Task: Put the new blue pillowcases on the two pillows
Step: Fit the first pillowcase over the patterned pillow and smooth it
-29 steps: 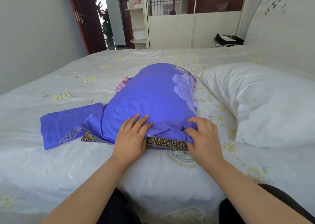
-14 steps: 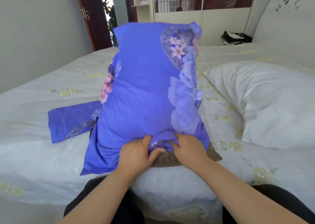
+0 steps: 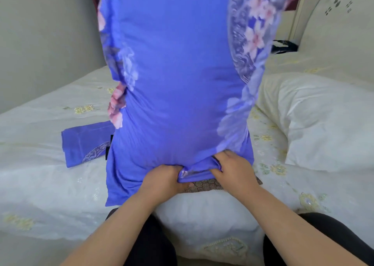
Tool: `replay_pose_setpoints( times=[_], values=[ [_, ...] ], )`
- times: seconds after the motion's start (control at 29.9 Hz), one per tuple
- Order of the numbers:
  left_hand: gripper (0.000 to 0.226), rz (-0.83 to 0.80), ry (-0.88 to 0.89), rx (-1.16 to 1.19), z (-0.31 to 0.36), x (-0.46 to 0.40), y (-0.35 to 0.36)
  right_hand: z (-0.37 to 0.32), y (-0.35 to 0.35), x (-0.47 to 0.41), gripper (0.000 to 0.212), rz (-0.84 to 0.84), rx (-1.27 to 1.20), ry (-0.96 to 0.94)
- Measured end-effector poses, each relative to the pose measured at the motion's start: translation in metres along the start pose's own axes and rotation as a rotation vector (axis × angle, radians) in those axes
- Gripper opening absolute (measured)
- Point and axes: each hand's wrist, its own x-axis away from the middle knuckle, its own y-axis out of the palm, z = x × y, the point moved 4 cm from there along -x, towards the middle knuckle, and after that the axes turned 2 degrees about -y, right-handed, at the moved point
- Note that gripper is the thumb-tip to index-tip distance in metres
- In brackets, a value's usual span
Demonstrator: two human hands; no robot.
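Left hand grip: the left hand (image 3: 165, 177) has its fingers curled round the bunched open end of the blue pillowcase (image 3: 178, 73), with the thumb tucked under the cloth.
Right hand grip: the right hand (image 3: 232, 167) pinches the same open end just beside the left hand, fingers curled into the folds.
Pillow in the case: the pillow stands up on its end on the bed (image 3: 40, 184), right in front of the person. The blue pillowcase covers nearly all of it. The top goes out of the picture.
Under the hands: a strip of brown patterned cloth (image 3: 204, 185) peeks out below the blue edge. I cannot tell if it is the pillow's end or something under it.
Second pillowcase: a folded blue pillowcase (image 3: 85, 144) lies flat on the bed to the left, just behind the standing pillow.
Second pillow: a bare white pillow (image 3: 323, 124) lies on the right side of the bed, near the headboard (image 3: 344, 22).
Step now: I think the first pillow is being settled down into its case, so about half the job is left.
Next move: it looks like the open end needs pulling over the last bit and tucking shut. Both hands must hold tight so the case does not slip. Then the white pillow needs the folded case.
Words to read: none show. There are only pink flowers and lacy swirls on the blue cloth.
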Motion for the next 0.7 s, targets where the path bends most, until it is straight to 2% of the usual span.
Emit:
replay_pose_setpoints(
  times=[0.1, 0.2, 0.27, 0.33, 0.43, 0.47, 0.53, 0.57, 0.63, 0.7],
  values=[
    [0.026, 0.083, -0.016, 0.087, -0.007, -0.001, -0.003, -0.005, -0.004, -0.005, 0.034, 0.005, -0.069, -0.042],
    [0.028, 0.069, -0.017, 0.207, -0.012, -0.012, -0.013, -0.008, -0.005, -0.020, 0.034, -0.032, -0.126, -0.011],
    [0.033, 0.093, 0.009, 0.118, -0.012, -0.020, -0.018, -0.004, -0.004, -0.029, 0.041, -0.056, -0.114, 0.021],
    [0.036, 0.207, 0.073, -0.057, -0.010, -0.022, -0.019, 0.004, -0.003, -0.033, 0.040, -0.096, -0.107, 0.028],
    [0.026, 0.364, 0.202, -0.255, -0.008, -0.023, -0.017, 0.011, -0.002, -0.033, 0.009, -0.120, 0.027, -0.023],
    [0.027, 0.391, 0.203, -0.287, -0.009, -0.026, -0.017, 0.016, -0.003, -0.032, 0.007, -0.148, 0.086, -0.026],
    [0.018, 0.429, 0.217, -0.286, -0.010, -0.032, -0.014, 0.031, -0.003, -0.023, 0.027, -0.303, 0.177, 0.067],
    [0.010, 0.462, 0.252, -0.273, -0.011, -0.034, -0.012, 0.041, -0.007, -0.017, 0.024, -0.363, 0.222, 0.129],
    [0.017, 0.553, 0.305, -0.255, -0.014, -0.032, -0.004, 0.061, -0.017, -0.004, 0.010, -0.524, 0.340, 0.245],
    [0.018, 0.611, 0.343, -0.227, -0.018, -0.029, 0.002, 0.072, -0.023, 0.006, 0.031, -0.695, 0.422, 0.311]
  ],
)
